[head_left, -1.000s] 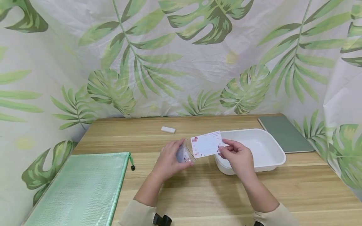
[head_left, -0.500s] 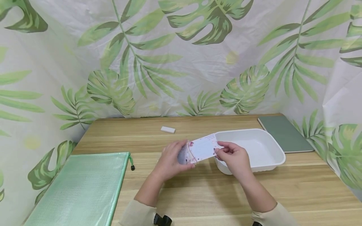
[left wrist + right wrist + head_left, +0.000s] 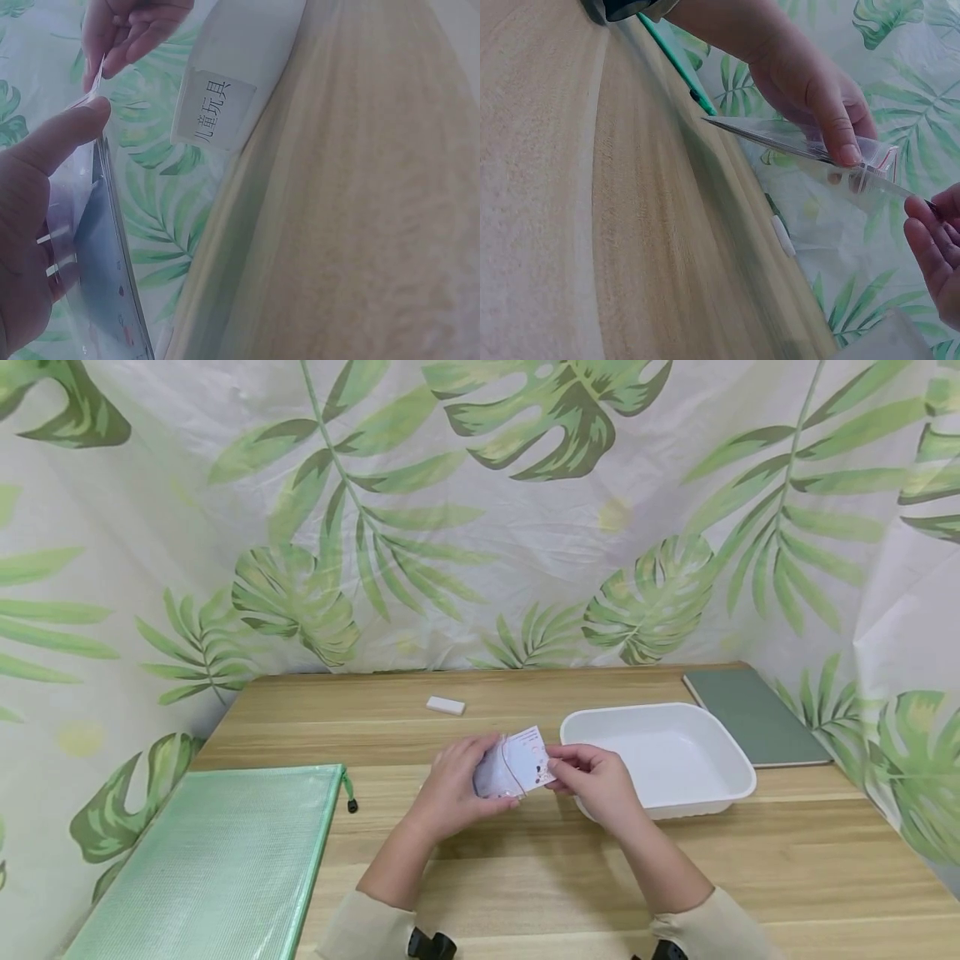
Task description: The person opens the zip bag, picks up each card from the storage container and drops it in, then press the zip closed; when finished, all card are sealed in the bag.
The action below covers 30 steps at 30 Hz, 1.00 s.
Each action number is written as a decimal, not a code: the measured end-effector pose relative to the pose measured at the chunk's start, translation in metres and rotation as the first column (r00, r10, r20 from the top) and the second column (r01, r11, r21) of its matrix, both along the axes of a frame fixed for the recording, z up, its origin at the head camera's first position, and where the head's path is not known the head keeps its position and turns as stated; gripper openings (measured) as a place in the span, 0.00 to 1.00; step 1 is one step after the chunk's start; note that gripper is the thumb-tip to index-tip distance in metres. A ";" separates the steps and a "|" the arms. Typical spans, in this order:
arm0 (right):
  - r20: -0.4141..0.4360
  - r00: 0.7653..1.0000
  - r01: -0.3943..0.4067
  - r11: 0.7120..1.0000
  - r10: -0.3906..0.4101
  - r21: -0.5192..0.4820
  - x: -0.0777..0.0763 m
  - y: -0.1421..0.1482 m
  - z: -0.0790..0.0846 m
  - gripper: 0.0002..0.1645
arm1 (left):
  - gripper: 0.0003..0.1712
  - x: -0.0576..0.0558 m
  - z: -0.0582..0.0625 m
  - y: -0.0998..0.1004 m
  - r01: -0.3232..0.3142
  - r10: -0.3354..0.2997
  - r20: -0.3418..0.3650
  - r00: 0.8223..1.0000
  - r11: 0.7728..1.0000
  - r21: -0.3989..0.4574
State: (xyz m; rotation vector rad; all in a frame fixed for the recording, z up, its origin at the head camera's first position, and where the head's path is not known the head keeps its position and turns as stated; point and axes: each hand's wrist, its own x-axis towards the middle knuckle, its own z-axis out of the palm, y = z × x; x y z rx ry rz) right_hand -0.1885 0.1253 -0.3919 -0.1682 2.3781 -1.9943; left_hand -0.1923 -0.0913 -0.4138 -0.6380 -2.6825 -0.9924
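My left hand [image 3: 448,789] holds a clear zip bag [image 3: 493,775] by its mouth, thumb on the near side and fingers behind. Pale printed cards lie inside the bag, their edges showing in the left wrist view. A white card [image 3: 534,758] with small reddish prints sits partly in the bag, its outer end sticking out to the right. Thumb and fingers of my right hand [image 3: 597,778] pinch that outer end. In the right wrist view the bag [image 3: 787,152] is tilted above the wooden table, its red-lined zip edge toward the right hand.
A white plastic tub [image 3: 690,808] stands right behind the right hand; a label [image 3: 215,109] is on its side. Beyond it lies a grey-green notebook [image 3: 761,718]. A small white block [image 3: 446,705] lies at the back, a green mesh zip pouch [image 3: 210,852] at the left.
My right hand has moved left with the card, which has slid from just outside the bag's mouth to mostly inside. The left hand has stayed nearly in place.
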 end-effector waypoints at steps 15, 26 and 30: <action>0.068 0.982 -0.178 0.983 0.175 0.050 -0.009 -0.016 -0.014 0.17 | 0.48 0.001 -0.001 0.001 0.014 -0.014 -0.007 1.000 1.000 0.016; 0.057 0.981 -0.194 0.971 0.188 0.139 -0.005 -0.021 -0.014 0.15 | 0.49 0.003 0.000 0.001 0.001 -0.001 -0.004 1.000 1.000 0.027; 0.052 0.980 -0.200 0.965 0.194 0.168 -0.003 -0.018 -0.013 0.16 | 0.49 0.002 0.000 0.000 -0.038 0.040 -0.036 0.999 0.998 0.047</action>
